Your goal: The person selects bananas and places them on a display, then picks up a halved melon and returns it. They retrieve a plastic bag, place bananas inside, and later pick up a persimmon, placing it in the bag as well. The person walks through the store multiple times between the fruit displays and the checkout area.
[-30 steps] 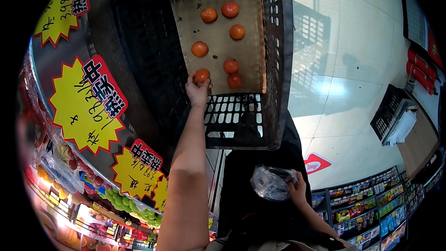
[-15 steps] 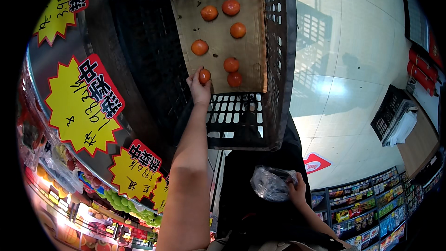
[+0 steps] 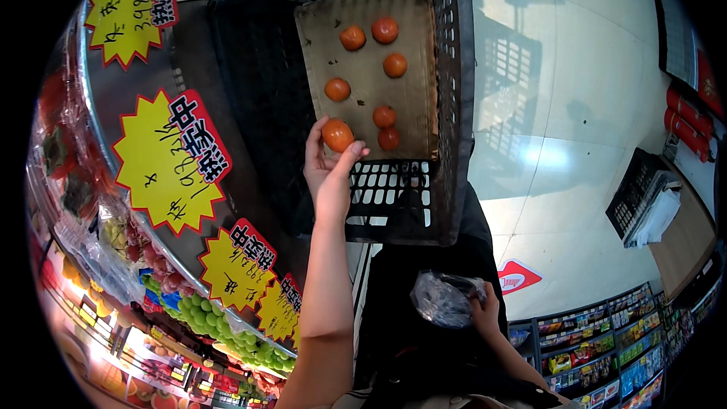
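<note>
My left hand (image 3: 331,170) is closed around an orange persimmon (image 3: 338,135), thumb on its right side and fingers on its left. It is held up over the near end of a deep black plastic crate (image 3: 453,106). On the brown cardboard (image 3: 363,125) lining the crate lie several more persimmons (image 3: 385,29), apart from one pair that touches. Lower down, my right hand (image 3: 485,309) grips the edge of a crumpled clear plastic bag (image 3: 447,299); whatever the bag may contain cannot be made out.
Yellow starburst price signs (image 3: 170,163) line the display edge at left, with green grapes (image 3: 219,326) and wrapped fruit beyond them. Pale floor tiles (image 3: 522,129) lie to the right. A black basket with papers (image 3: 644,197) and snack shelves (image 3: 594,341) stand farther right.
My left hand has taken a persimmon up off the cardboard and raised it nearer to me. The view has shifted slightly, and my right hand still holds the bag.
</note>
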Motion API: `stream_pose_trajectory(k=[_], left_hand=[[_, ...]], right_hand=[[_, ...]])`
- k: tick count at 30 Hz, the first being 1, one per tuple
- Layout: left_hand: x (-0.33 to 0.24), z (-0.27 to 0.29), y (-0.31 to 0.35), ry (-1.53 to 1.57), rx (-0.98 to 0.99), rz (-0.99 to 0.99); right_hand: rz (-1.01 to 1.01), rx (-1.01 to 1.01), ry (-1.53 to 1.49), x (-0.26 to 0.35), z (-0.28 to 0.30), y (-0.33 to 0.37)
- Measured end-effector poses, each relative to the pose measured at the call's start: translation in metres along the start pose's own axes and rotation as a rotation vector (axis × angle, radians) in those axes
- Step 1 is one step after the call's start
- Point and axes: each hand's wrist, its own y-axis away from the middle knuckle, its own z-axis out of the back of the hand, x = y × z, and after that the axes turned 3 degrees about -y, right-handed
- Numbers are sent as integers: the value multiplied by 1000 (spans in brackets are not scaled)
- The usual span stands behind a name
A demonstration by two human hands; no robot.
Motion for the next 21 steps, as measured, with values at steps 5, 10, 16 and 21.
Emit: stream_pose_trajectory(k=[5, 10, 16, 21], left_hand=[[-36, -10, 30, 347, 201, 53], [-78, -27, 67, 324, 331, 44], [-130, -60, 110, -28, 309, -137], [-166, -80, 143, -83, 418, -159]], right_hand=[[80, -52, -67, -6, 6, 1], [124, -84, -295, -14, 15, 8], [155, -166, -459, -4, 15, 26], [224, -190, -614, 22, 13, 69]])
